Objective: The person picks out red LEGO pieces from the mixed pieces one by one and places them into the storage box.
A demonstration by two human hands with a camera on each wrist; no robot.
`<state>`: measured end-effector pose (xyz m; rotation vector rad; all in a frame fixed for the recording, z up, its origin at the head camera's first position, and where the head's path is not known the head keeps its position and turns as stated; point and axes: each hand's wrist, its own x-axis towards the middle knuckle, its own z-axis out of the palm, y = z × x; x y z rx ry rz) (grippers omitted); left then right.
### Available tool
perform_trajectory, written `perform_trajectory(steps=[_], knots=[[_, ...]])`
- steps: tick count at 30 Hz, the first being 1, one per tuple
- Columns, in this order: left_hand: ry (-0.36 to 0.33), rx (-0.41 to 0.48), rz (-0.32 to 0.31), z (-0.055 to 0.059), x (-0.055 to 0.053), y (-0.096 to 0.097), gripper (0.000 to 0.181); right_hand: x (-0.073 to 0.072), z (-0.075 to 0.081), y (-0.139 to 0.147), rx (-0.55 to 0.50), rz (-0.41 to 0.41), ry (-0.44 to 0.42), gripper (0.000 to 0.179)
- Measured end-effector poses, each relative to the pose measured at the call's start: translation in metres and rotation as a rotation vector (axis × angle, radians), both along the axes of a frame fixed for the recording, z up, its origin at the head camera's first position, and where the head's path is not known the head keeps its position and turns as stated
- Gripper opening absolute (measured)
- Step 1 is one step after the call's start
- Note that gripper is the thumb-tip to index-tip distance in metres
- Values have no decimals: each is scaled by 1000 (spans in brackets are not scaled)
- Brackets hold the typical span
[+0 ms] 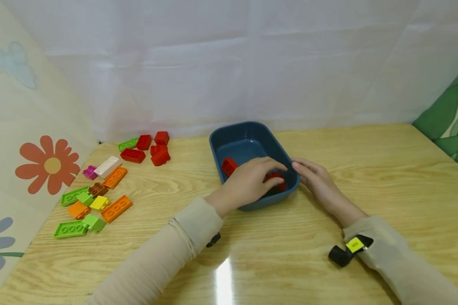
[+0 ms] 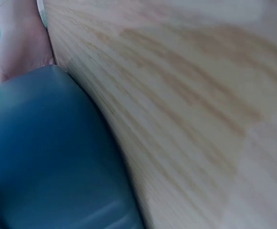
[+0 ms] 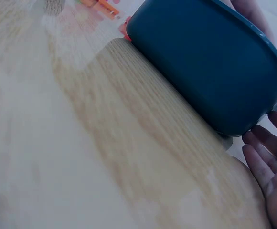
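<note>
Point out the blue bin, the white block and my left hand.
Blue bin (image 1: 241, 149): head view, bare floor toward its far end.
White block (image 1: 107, 167): head view, middle of its upper face.
Left hand (image 1: 249, 181): head view, back of the hand.

Red flower (image 1: 52, 165) at left, white sheet (image 1: 248, 67) behind wood-grain table (image 1: 366, 169)

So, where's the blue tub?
In the head view, the blue tub sits near the middle of the table, left hand over it, right hand at its right side.
</note>
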<state>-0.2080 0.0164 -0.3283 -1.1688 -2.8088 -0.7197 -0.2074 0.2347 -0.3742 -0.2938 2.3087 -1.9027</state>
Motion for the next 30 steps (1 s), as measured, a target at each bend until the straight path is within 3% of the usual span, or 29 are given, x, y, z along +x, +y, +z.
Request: perform_trajectory(steps=[6, 12, 16, 24, 30], knots=[[32, 29, -16, 2, 3, -1, 32, 1, 1, 0, -15, -3, 7, 60], [96, 44, -67, 16, 14, -12, 31, 0, 1, -2, -6, -8, 1, 61], [129, 45, -64, 24, 17, -25, 30, -1, 2, -3, -28, -12, 9, 60], [204, 83, -54, 18, -2, -54, 26, -1, -1, -4, -132, -24, 30, 60], [268, 39, 7, 18, -17, -80, 25, 0, -2, -4, -151, -30, 30, 58]])
